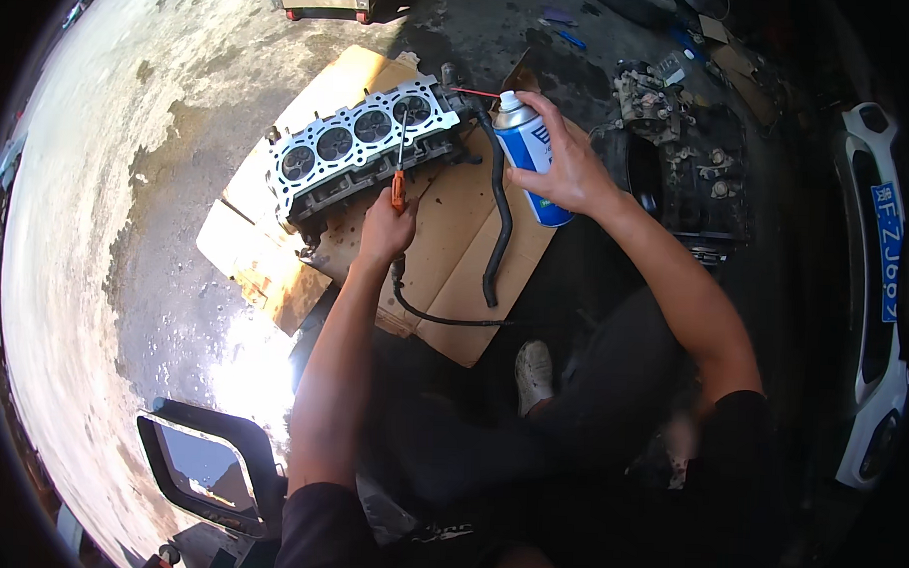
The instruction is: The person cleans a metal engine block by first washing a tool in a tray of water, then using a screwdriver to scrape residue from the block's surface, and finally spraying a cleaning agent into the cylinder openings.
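A silver cylinder head [354, 134] with round combustion chambers facing up lies at a slant on cardboard. My left hand [386, 230] is closed round the orange handle of a screwdriver [398, 190]. Its thin shaft reaches up over the rightmost chamber; whether the tip touches the metal I cannot tell. To the right, my right hand [574, 173] grips a blue and white spray can [527, 151], held tilted, with a finger by the white nozzle. A thin red straw [476, 91] points left from the nozzle toward the right end of the cylinder head.
Flattened cardboard [451, 249] covers the floor under the part. A bent black hose [502, 206] rests on it. Greasy engine parts [671, 111] stand at right, beyond them a white bumper [860, 363]. A black-framed reflective piece [208, 466] sits lower left; a cart [324, 1] stands at the top.
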The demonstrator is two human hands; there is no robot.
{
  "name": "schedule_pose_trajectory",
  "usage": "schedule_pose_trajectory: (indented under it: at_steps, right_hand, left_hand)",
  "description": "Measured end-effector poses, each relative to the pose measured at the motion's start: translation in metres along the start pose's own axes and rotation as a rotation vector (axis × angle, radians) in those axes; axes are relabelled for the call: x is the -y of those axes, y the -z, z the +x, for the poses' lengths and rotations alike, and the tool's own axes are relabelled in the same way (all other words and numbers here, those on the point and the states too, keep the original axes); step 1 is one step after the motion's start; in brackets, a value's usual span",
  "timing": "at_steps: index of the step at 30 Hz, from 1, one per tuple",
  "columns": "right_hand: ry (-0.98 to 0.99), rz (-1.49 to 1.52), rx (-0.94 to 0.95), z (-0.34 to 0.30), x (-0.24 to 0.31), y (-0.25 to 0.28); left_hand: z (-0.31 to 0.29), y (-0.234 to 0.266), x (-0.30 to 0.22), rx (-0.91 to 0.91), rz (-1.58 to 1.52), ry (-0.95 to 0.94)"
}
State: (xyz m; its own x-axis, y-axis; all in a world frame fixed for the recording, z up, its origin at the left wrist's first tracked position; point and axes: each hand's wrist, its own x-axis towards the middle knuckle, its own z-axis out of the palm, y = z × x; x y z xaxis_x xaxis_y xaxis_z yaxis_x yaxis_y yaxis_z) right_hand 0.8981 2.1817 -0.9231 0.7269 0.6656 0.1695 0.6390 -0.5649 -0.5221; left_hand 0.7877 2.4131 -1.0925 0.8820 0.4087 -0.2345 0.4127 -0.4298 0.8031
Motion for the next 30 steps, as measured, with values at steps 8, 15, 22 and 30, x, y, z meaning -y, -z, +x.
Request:
schedule_pose_trajectory:
  at_steps: [8, 15, 22, 30]
  right_hand:
    - [0.206, -0.010, 0.008, 0.024, -0.010, -0.060]
    - [-0.054, 0.003, 0.079, 0.034, -0.021, -0.087]
    - [-0.041, -0.100, 0.074, 0.036, -0.017, -0.074]
    - [0.024, -0.134, 0.064, 0.044, -0.029, -0.082]
  left_hand:
    - [-0.020, 0.004, 0.012, -0.064, -0.075, 0.123]
    - [-0.035, -0.011, -0.049, -0.128, 0.098, 0.177]
    - [-0.019, -0.011, -0.058, -0.013, -0.032, 0.272]
    - [0.009, -0.011, -0.060, 0.013, -0.139, 0.281]
